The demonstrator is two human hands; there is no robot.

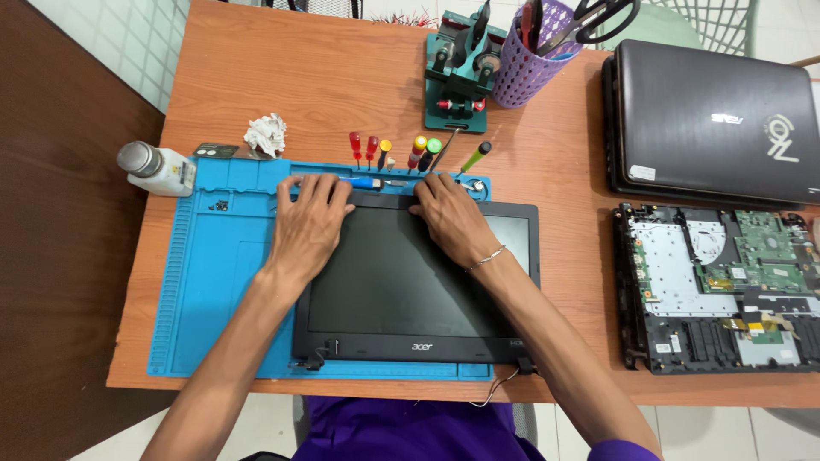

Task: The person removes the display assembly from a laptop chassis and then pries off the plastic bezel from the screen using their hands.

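Pressing flat, fingers spread, left hand [309, 220] and right hand [451, 215] both rest on the far edge of the black detached laptop screen panel [401, 286]. Panel's long axis runs left–right, directly under both hands, equally near each. It lies on a blue silicone repair mat [213, 282] over an orange wooden table [282, 77]; coloured-handled screwdrivers [393, 152] just beyond the fingertips.

Single head-worn view, looks steeply down onto a wooden table [282, 85], person's torso at 6 o'clock edge, far table edge at 12. Close range: both forearms run in from 6 to frame centre, where the left hand [306, 226] and right hand [453, 220] lie. Blue mat [213, 282] fills centre-left, floor tiles show at 11, table cut off at 3. No second view, so no shared area.
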